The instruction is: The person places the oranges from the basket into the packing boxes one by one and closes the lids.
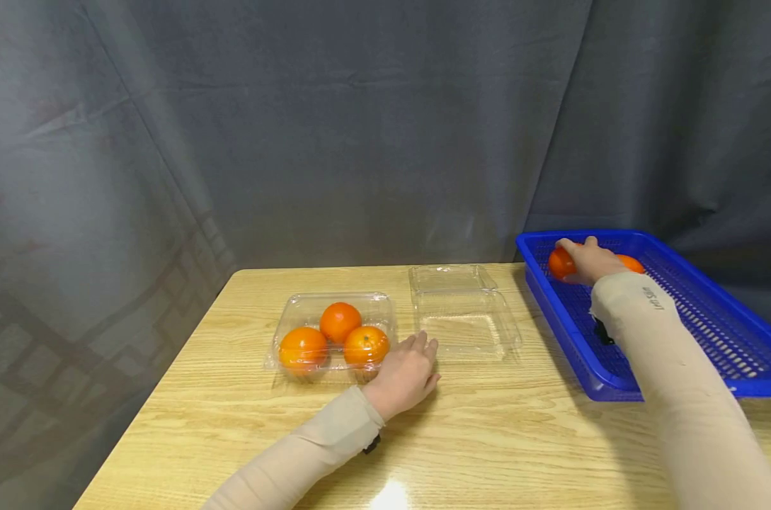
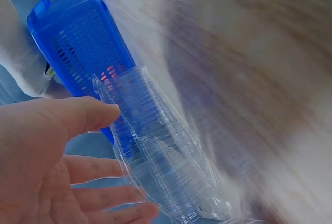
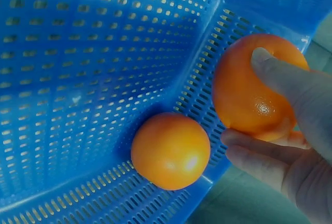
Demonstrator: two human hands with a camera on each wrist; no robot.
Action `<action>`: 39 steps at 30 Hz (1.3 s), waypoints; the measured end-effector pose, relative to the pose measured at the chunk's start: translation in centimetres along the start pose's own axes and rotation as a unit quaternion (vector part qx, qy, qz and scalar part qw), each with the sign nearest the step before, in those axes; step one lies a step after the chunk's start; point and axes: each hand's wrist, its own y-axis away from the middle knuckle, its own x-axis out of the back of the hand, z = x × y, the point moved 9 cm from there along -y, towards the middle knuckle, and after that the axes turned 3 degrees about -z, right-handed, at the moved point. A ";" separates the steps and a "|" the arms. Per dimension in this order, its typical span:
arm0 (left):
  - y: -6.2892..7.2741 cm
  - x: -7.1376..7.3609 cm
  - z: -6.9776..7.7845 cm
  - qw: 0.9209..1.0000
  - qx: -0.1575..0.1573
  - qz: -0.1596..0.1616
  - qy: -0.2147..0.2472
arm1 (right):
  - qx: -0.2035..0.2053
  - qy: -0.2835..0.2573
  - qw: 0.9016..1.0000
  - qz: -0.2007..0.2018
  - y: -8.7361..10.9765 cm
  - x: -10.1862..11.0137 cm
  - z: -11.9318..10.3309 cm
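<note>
Inside the blue plastic basket (image 1: pixel 557 347), my right hand (image 1: pixel 594 263) grips an orange (image 3: pixel 244 97) between thumb and fingers. A second orange (image 3: pixel 171 151) lies beside it in the basket's corner, apart from the hand. My left hand (image 1: pixel 403 375) is over the table, its fingers spread and holding nothing. It is close to the right front corner of a clear plastic clamshell box (image 1: pixel 372 304) with three oranges (image 1: pixel 340 322) in it. Whether it touches this box cannot be told. In the left wrist view, another clear clamshell box (image 2: pixel 155 141) appears beyond the fingers.
To the right of the filled box, the other clamshell box (image 1: pixel 464 329) stands with its lid folded back and no fruit inside. The basket overlaps the right end of the wooden table (image 1: pixel 487 439). A grey curtain (image 1: pixel 372 142) hangs behind the table.
</note>
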 end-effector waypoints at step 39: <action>-0.2 -0.1 0.0 1.000 0.000 -0.005 -0.015 | -0.038 -0.026 0.999 -0.023 2.6 2.9 0.5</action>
